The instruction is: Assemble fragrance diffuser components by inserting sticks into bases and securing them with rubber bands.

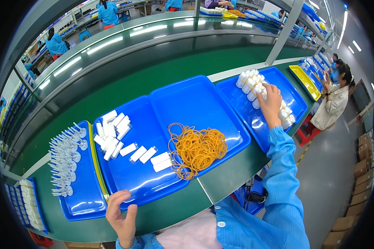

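- The right hand bends its fingers over the white bundles in the right blue tray; it's hard to tell if it grips one.
- The left hand holds nothing, thumb and fingers spread wide, near a tray's edge.
- The bundles sit close together, maybe to stay neat.
- Orange rubber bands lie piled up front, likely for easy reach.
- White blocks and clear stemmed pieces have separate trays on the green counter, perhaps so they don't mix.
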Motion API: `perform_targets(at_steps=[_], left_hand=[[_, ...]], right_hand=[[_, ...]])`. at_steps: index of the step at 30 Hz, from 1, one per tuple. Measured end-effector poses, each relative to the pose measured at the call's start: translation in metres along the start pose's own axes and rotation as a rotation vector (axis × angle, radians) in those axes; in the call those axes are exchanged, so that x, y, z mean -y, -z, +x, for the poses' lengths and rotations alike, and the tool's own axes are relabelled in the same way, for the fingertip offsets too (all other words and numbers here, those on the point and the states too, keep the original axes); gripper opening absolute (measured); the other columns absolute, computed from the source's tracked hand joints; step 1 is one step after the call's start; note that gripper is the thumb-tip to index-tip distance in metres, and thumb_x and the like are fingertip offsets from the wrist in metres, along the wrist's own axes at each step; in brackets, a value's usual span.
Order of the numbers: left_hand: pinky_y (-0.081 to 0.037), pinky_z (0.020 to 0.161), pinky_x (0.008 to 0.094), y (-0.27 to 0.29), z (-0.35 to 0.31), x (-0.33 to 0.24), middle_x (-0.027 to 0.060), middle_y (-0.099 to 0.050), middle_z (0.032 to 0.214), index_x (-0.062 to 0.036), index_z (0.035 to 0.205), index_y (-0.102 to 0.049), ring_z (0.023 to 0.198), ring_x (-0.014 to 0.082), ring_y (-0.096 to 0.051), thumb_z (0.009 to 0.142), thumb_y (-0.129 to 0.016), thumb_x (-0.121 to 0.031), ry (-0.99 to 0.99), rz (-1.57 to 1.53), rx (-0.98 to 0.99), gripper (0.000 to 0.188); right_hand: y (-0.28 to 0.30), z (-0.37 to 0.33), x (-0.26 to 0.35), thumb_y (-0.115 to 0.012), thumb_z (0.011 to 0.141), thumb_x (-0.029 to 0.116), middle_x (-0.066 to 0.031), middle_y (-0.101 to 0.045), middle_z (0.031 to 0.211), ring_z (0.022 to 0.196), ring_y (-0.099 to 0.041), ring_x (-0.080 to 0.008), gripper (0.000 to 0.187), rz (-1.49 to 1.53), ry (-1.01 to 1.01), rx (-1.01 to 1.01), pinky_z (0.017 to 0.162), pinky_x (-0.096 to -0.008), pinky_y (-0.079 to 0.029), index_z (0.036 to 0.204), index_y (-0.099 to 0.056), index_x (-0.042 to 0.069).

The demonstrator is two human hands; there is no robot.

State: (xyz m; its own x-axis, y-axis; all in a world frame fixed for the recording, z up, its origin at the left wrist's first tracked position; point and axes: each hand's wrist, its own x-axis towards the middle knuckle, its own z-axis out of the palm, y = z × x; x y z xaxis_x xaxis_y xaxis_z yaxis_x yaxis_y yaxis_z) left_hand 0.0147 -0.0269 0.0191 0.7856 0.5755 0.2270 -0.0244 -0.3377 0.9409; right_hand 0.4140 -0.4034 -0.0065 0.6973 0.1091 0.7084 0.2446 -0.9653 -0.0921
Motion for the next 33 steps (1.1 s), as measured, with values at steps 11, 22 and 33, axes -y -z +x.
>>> perform_targets(at_steps=[11,22,33], left_hand=[[-0.045,0.092,0.0344,0.004,-0.006,0.001,0.0127,-0.063,0.103,0.0013,0.098,-0.066,0.1,0.0241,-0.06,0.076,-0.07,-0.003,-0.008,-0.004,-0.021,0.023],[-0.047,0.087,0.0332,0.002,0.0,-0.001,0.0134,-0.065,0.098,0.0017,0.094,-0.068,0.095,0.024,-0.062,0.076,-0.072,-0.004,-0.016,-0.021,0.023,0.02],[-0.047,0.088,0.0357,-0.008,0.015,-0.018,0.0158,-0.067,0.109,0.0012,0.113,-0.064,0.101,0.026,-0.063,0.074,-0.078,-0.016,-0.129,-0.084,0.355,0.045]], right_hand=[[-0.01,0.011,0.019,-0.077,0.071,0.029,-0.0078,-0.059,0.11,0.111,-0.052,-0.0289,0.04,-0.153,-0.076,0.139,0.095,-0.0503,-0.035,0.105,-0.062,0.012],[0.038,0.008,0.058,-0.078,0.069,0.018,-0.0067,-0.06,0.104,0.103,-0.056,-0.028,0.042,0.18,0.077,0.056,0.09,-0.0438,-0.039,0.108,-0.063,0.013],[0.17,-0.065,0.206,-0.084,0.06,0.024,-0.0136,-0.063,0.104,0.099,-0.059,-0.0305,0.054,1.121,0.428,0.548,0.089,-0.0404,-0.045,0.106,-0.065,0.002]])
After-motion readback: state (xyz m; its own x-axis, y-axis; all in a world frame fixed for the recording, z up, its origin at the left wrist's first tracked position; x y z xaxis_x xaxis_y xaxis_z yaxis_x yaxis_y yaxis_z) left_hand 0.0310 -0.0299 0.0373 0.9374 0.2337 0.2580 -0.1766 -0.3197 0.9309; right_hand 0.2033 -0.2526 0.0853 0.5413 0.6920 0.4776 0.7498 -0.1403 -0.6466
